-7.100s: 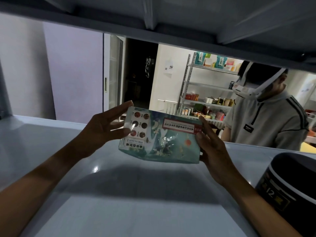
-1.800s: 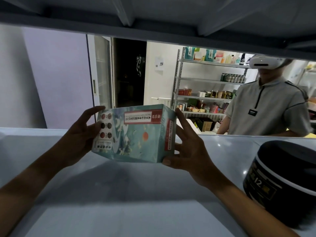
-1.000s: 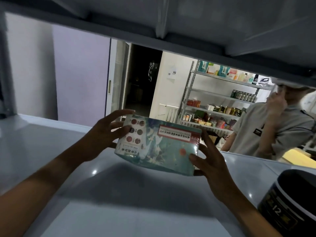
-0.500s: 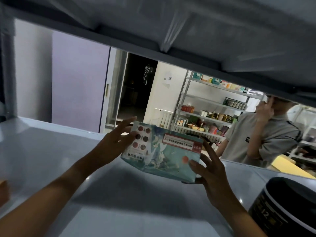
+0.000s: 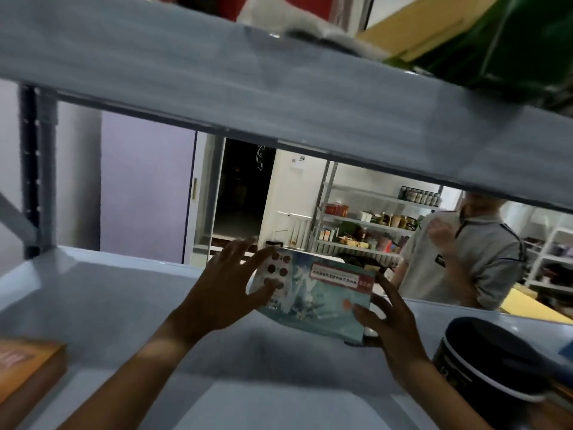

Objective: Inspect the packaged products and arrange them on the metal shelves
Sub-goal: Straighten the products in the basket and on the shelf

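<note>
Orange box (image 5: 26,366) sat at the far left edge of the shelf (image 5: 102,302), cut off by the frame, print on it too blurred to read. Behind it, grey upright post (image 5: 38,169) of the rack, with a diagonal brace below. Purple wall (image 5: 145,187) and a dark doorway (image 5: 242,187) showed through the gap between this shelf and the upper shelf (image 5: 248,88).

Left hand (image 5: 229,290) was out over the shelf, fingers spread wide, pressed flat against the left end of the teal box (image 5: 313,296), thumb across its front face by the round red spots. Teal box was held up off the shelf surface, tilted, right end lower, red label strip along its top edge. Right hand (image 5: 387,315) cupped the lower right corner of the box, fingers spread, thumb on the front face. Both hands were holding the teal box between them.

Beyond it, a far rack (image 5: 366,218) with jars and packets, too small to name. A person in a grey shirt (image 5: 462,256) stood behind the shelf, one hand raised near the chin.

Black round tin (image 5: 493,358) with a white band stood on the shelf just right of the right hand, apart from it. On the upper shelf, top right, a green package (image 5: 511,48), blurred.
</note>
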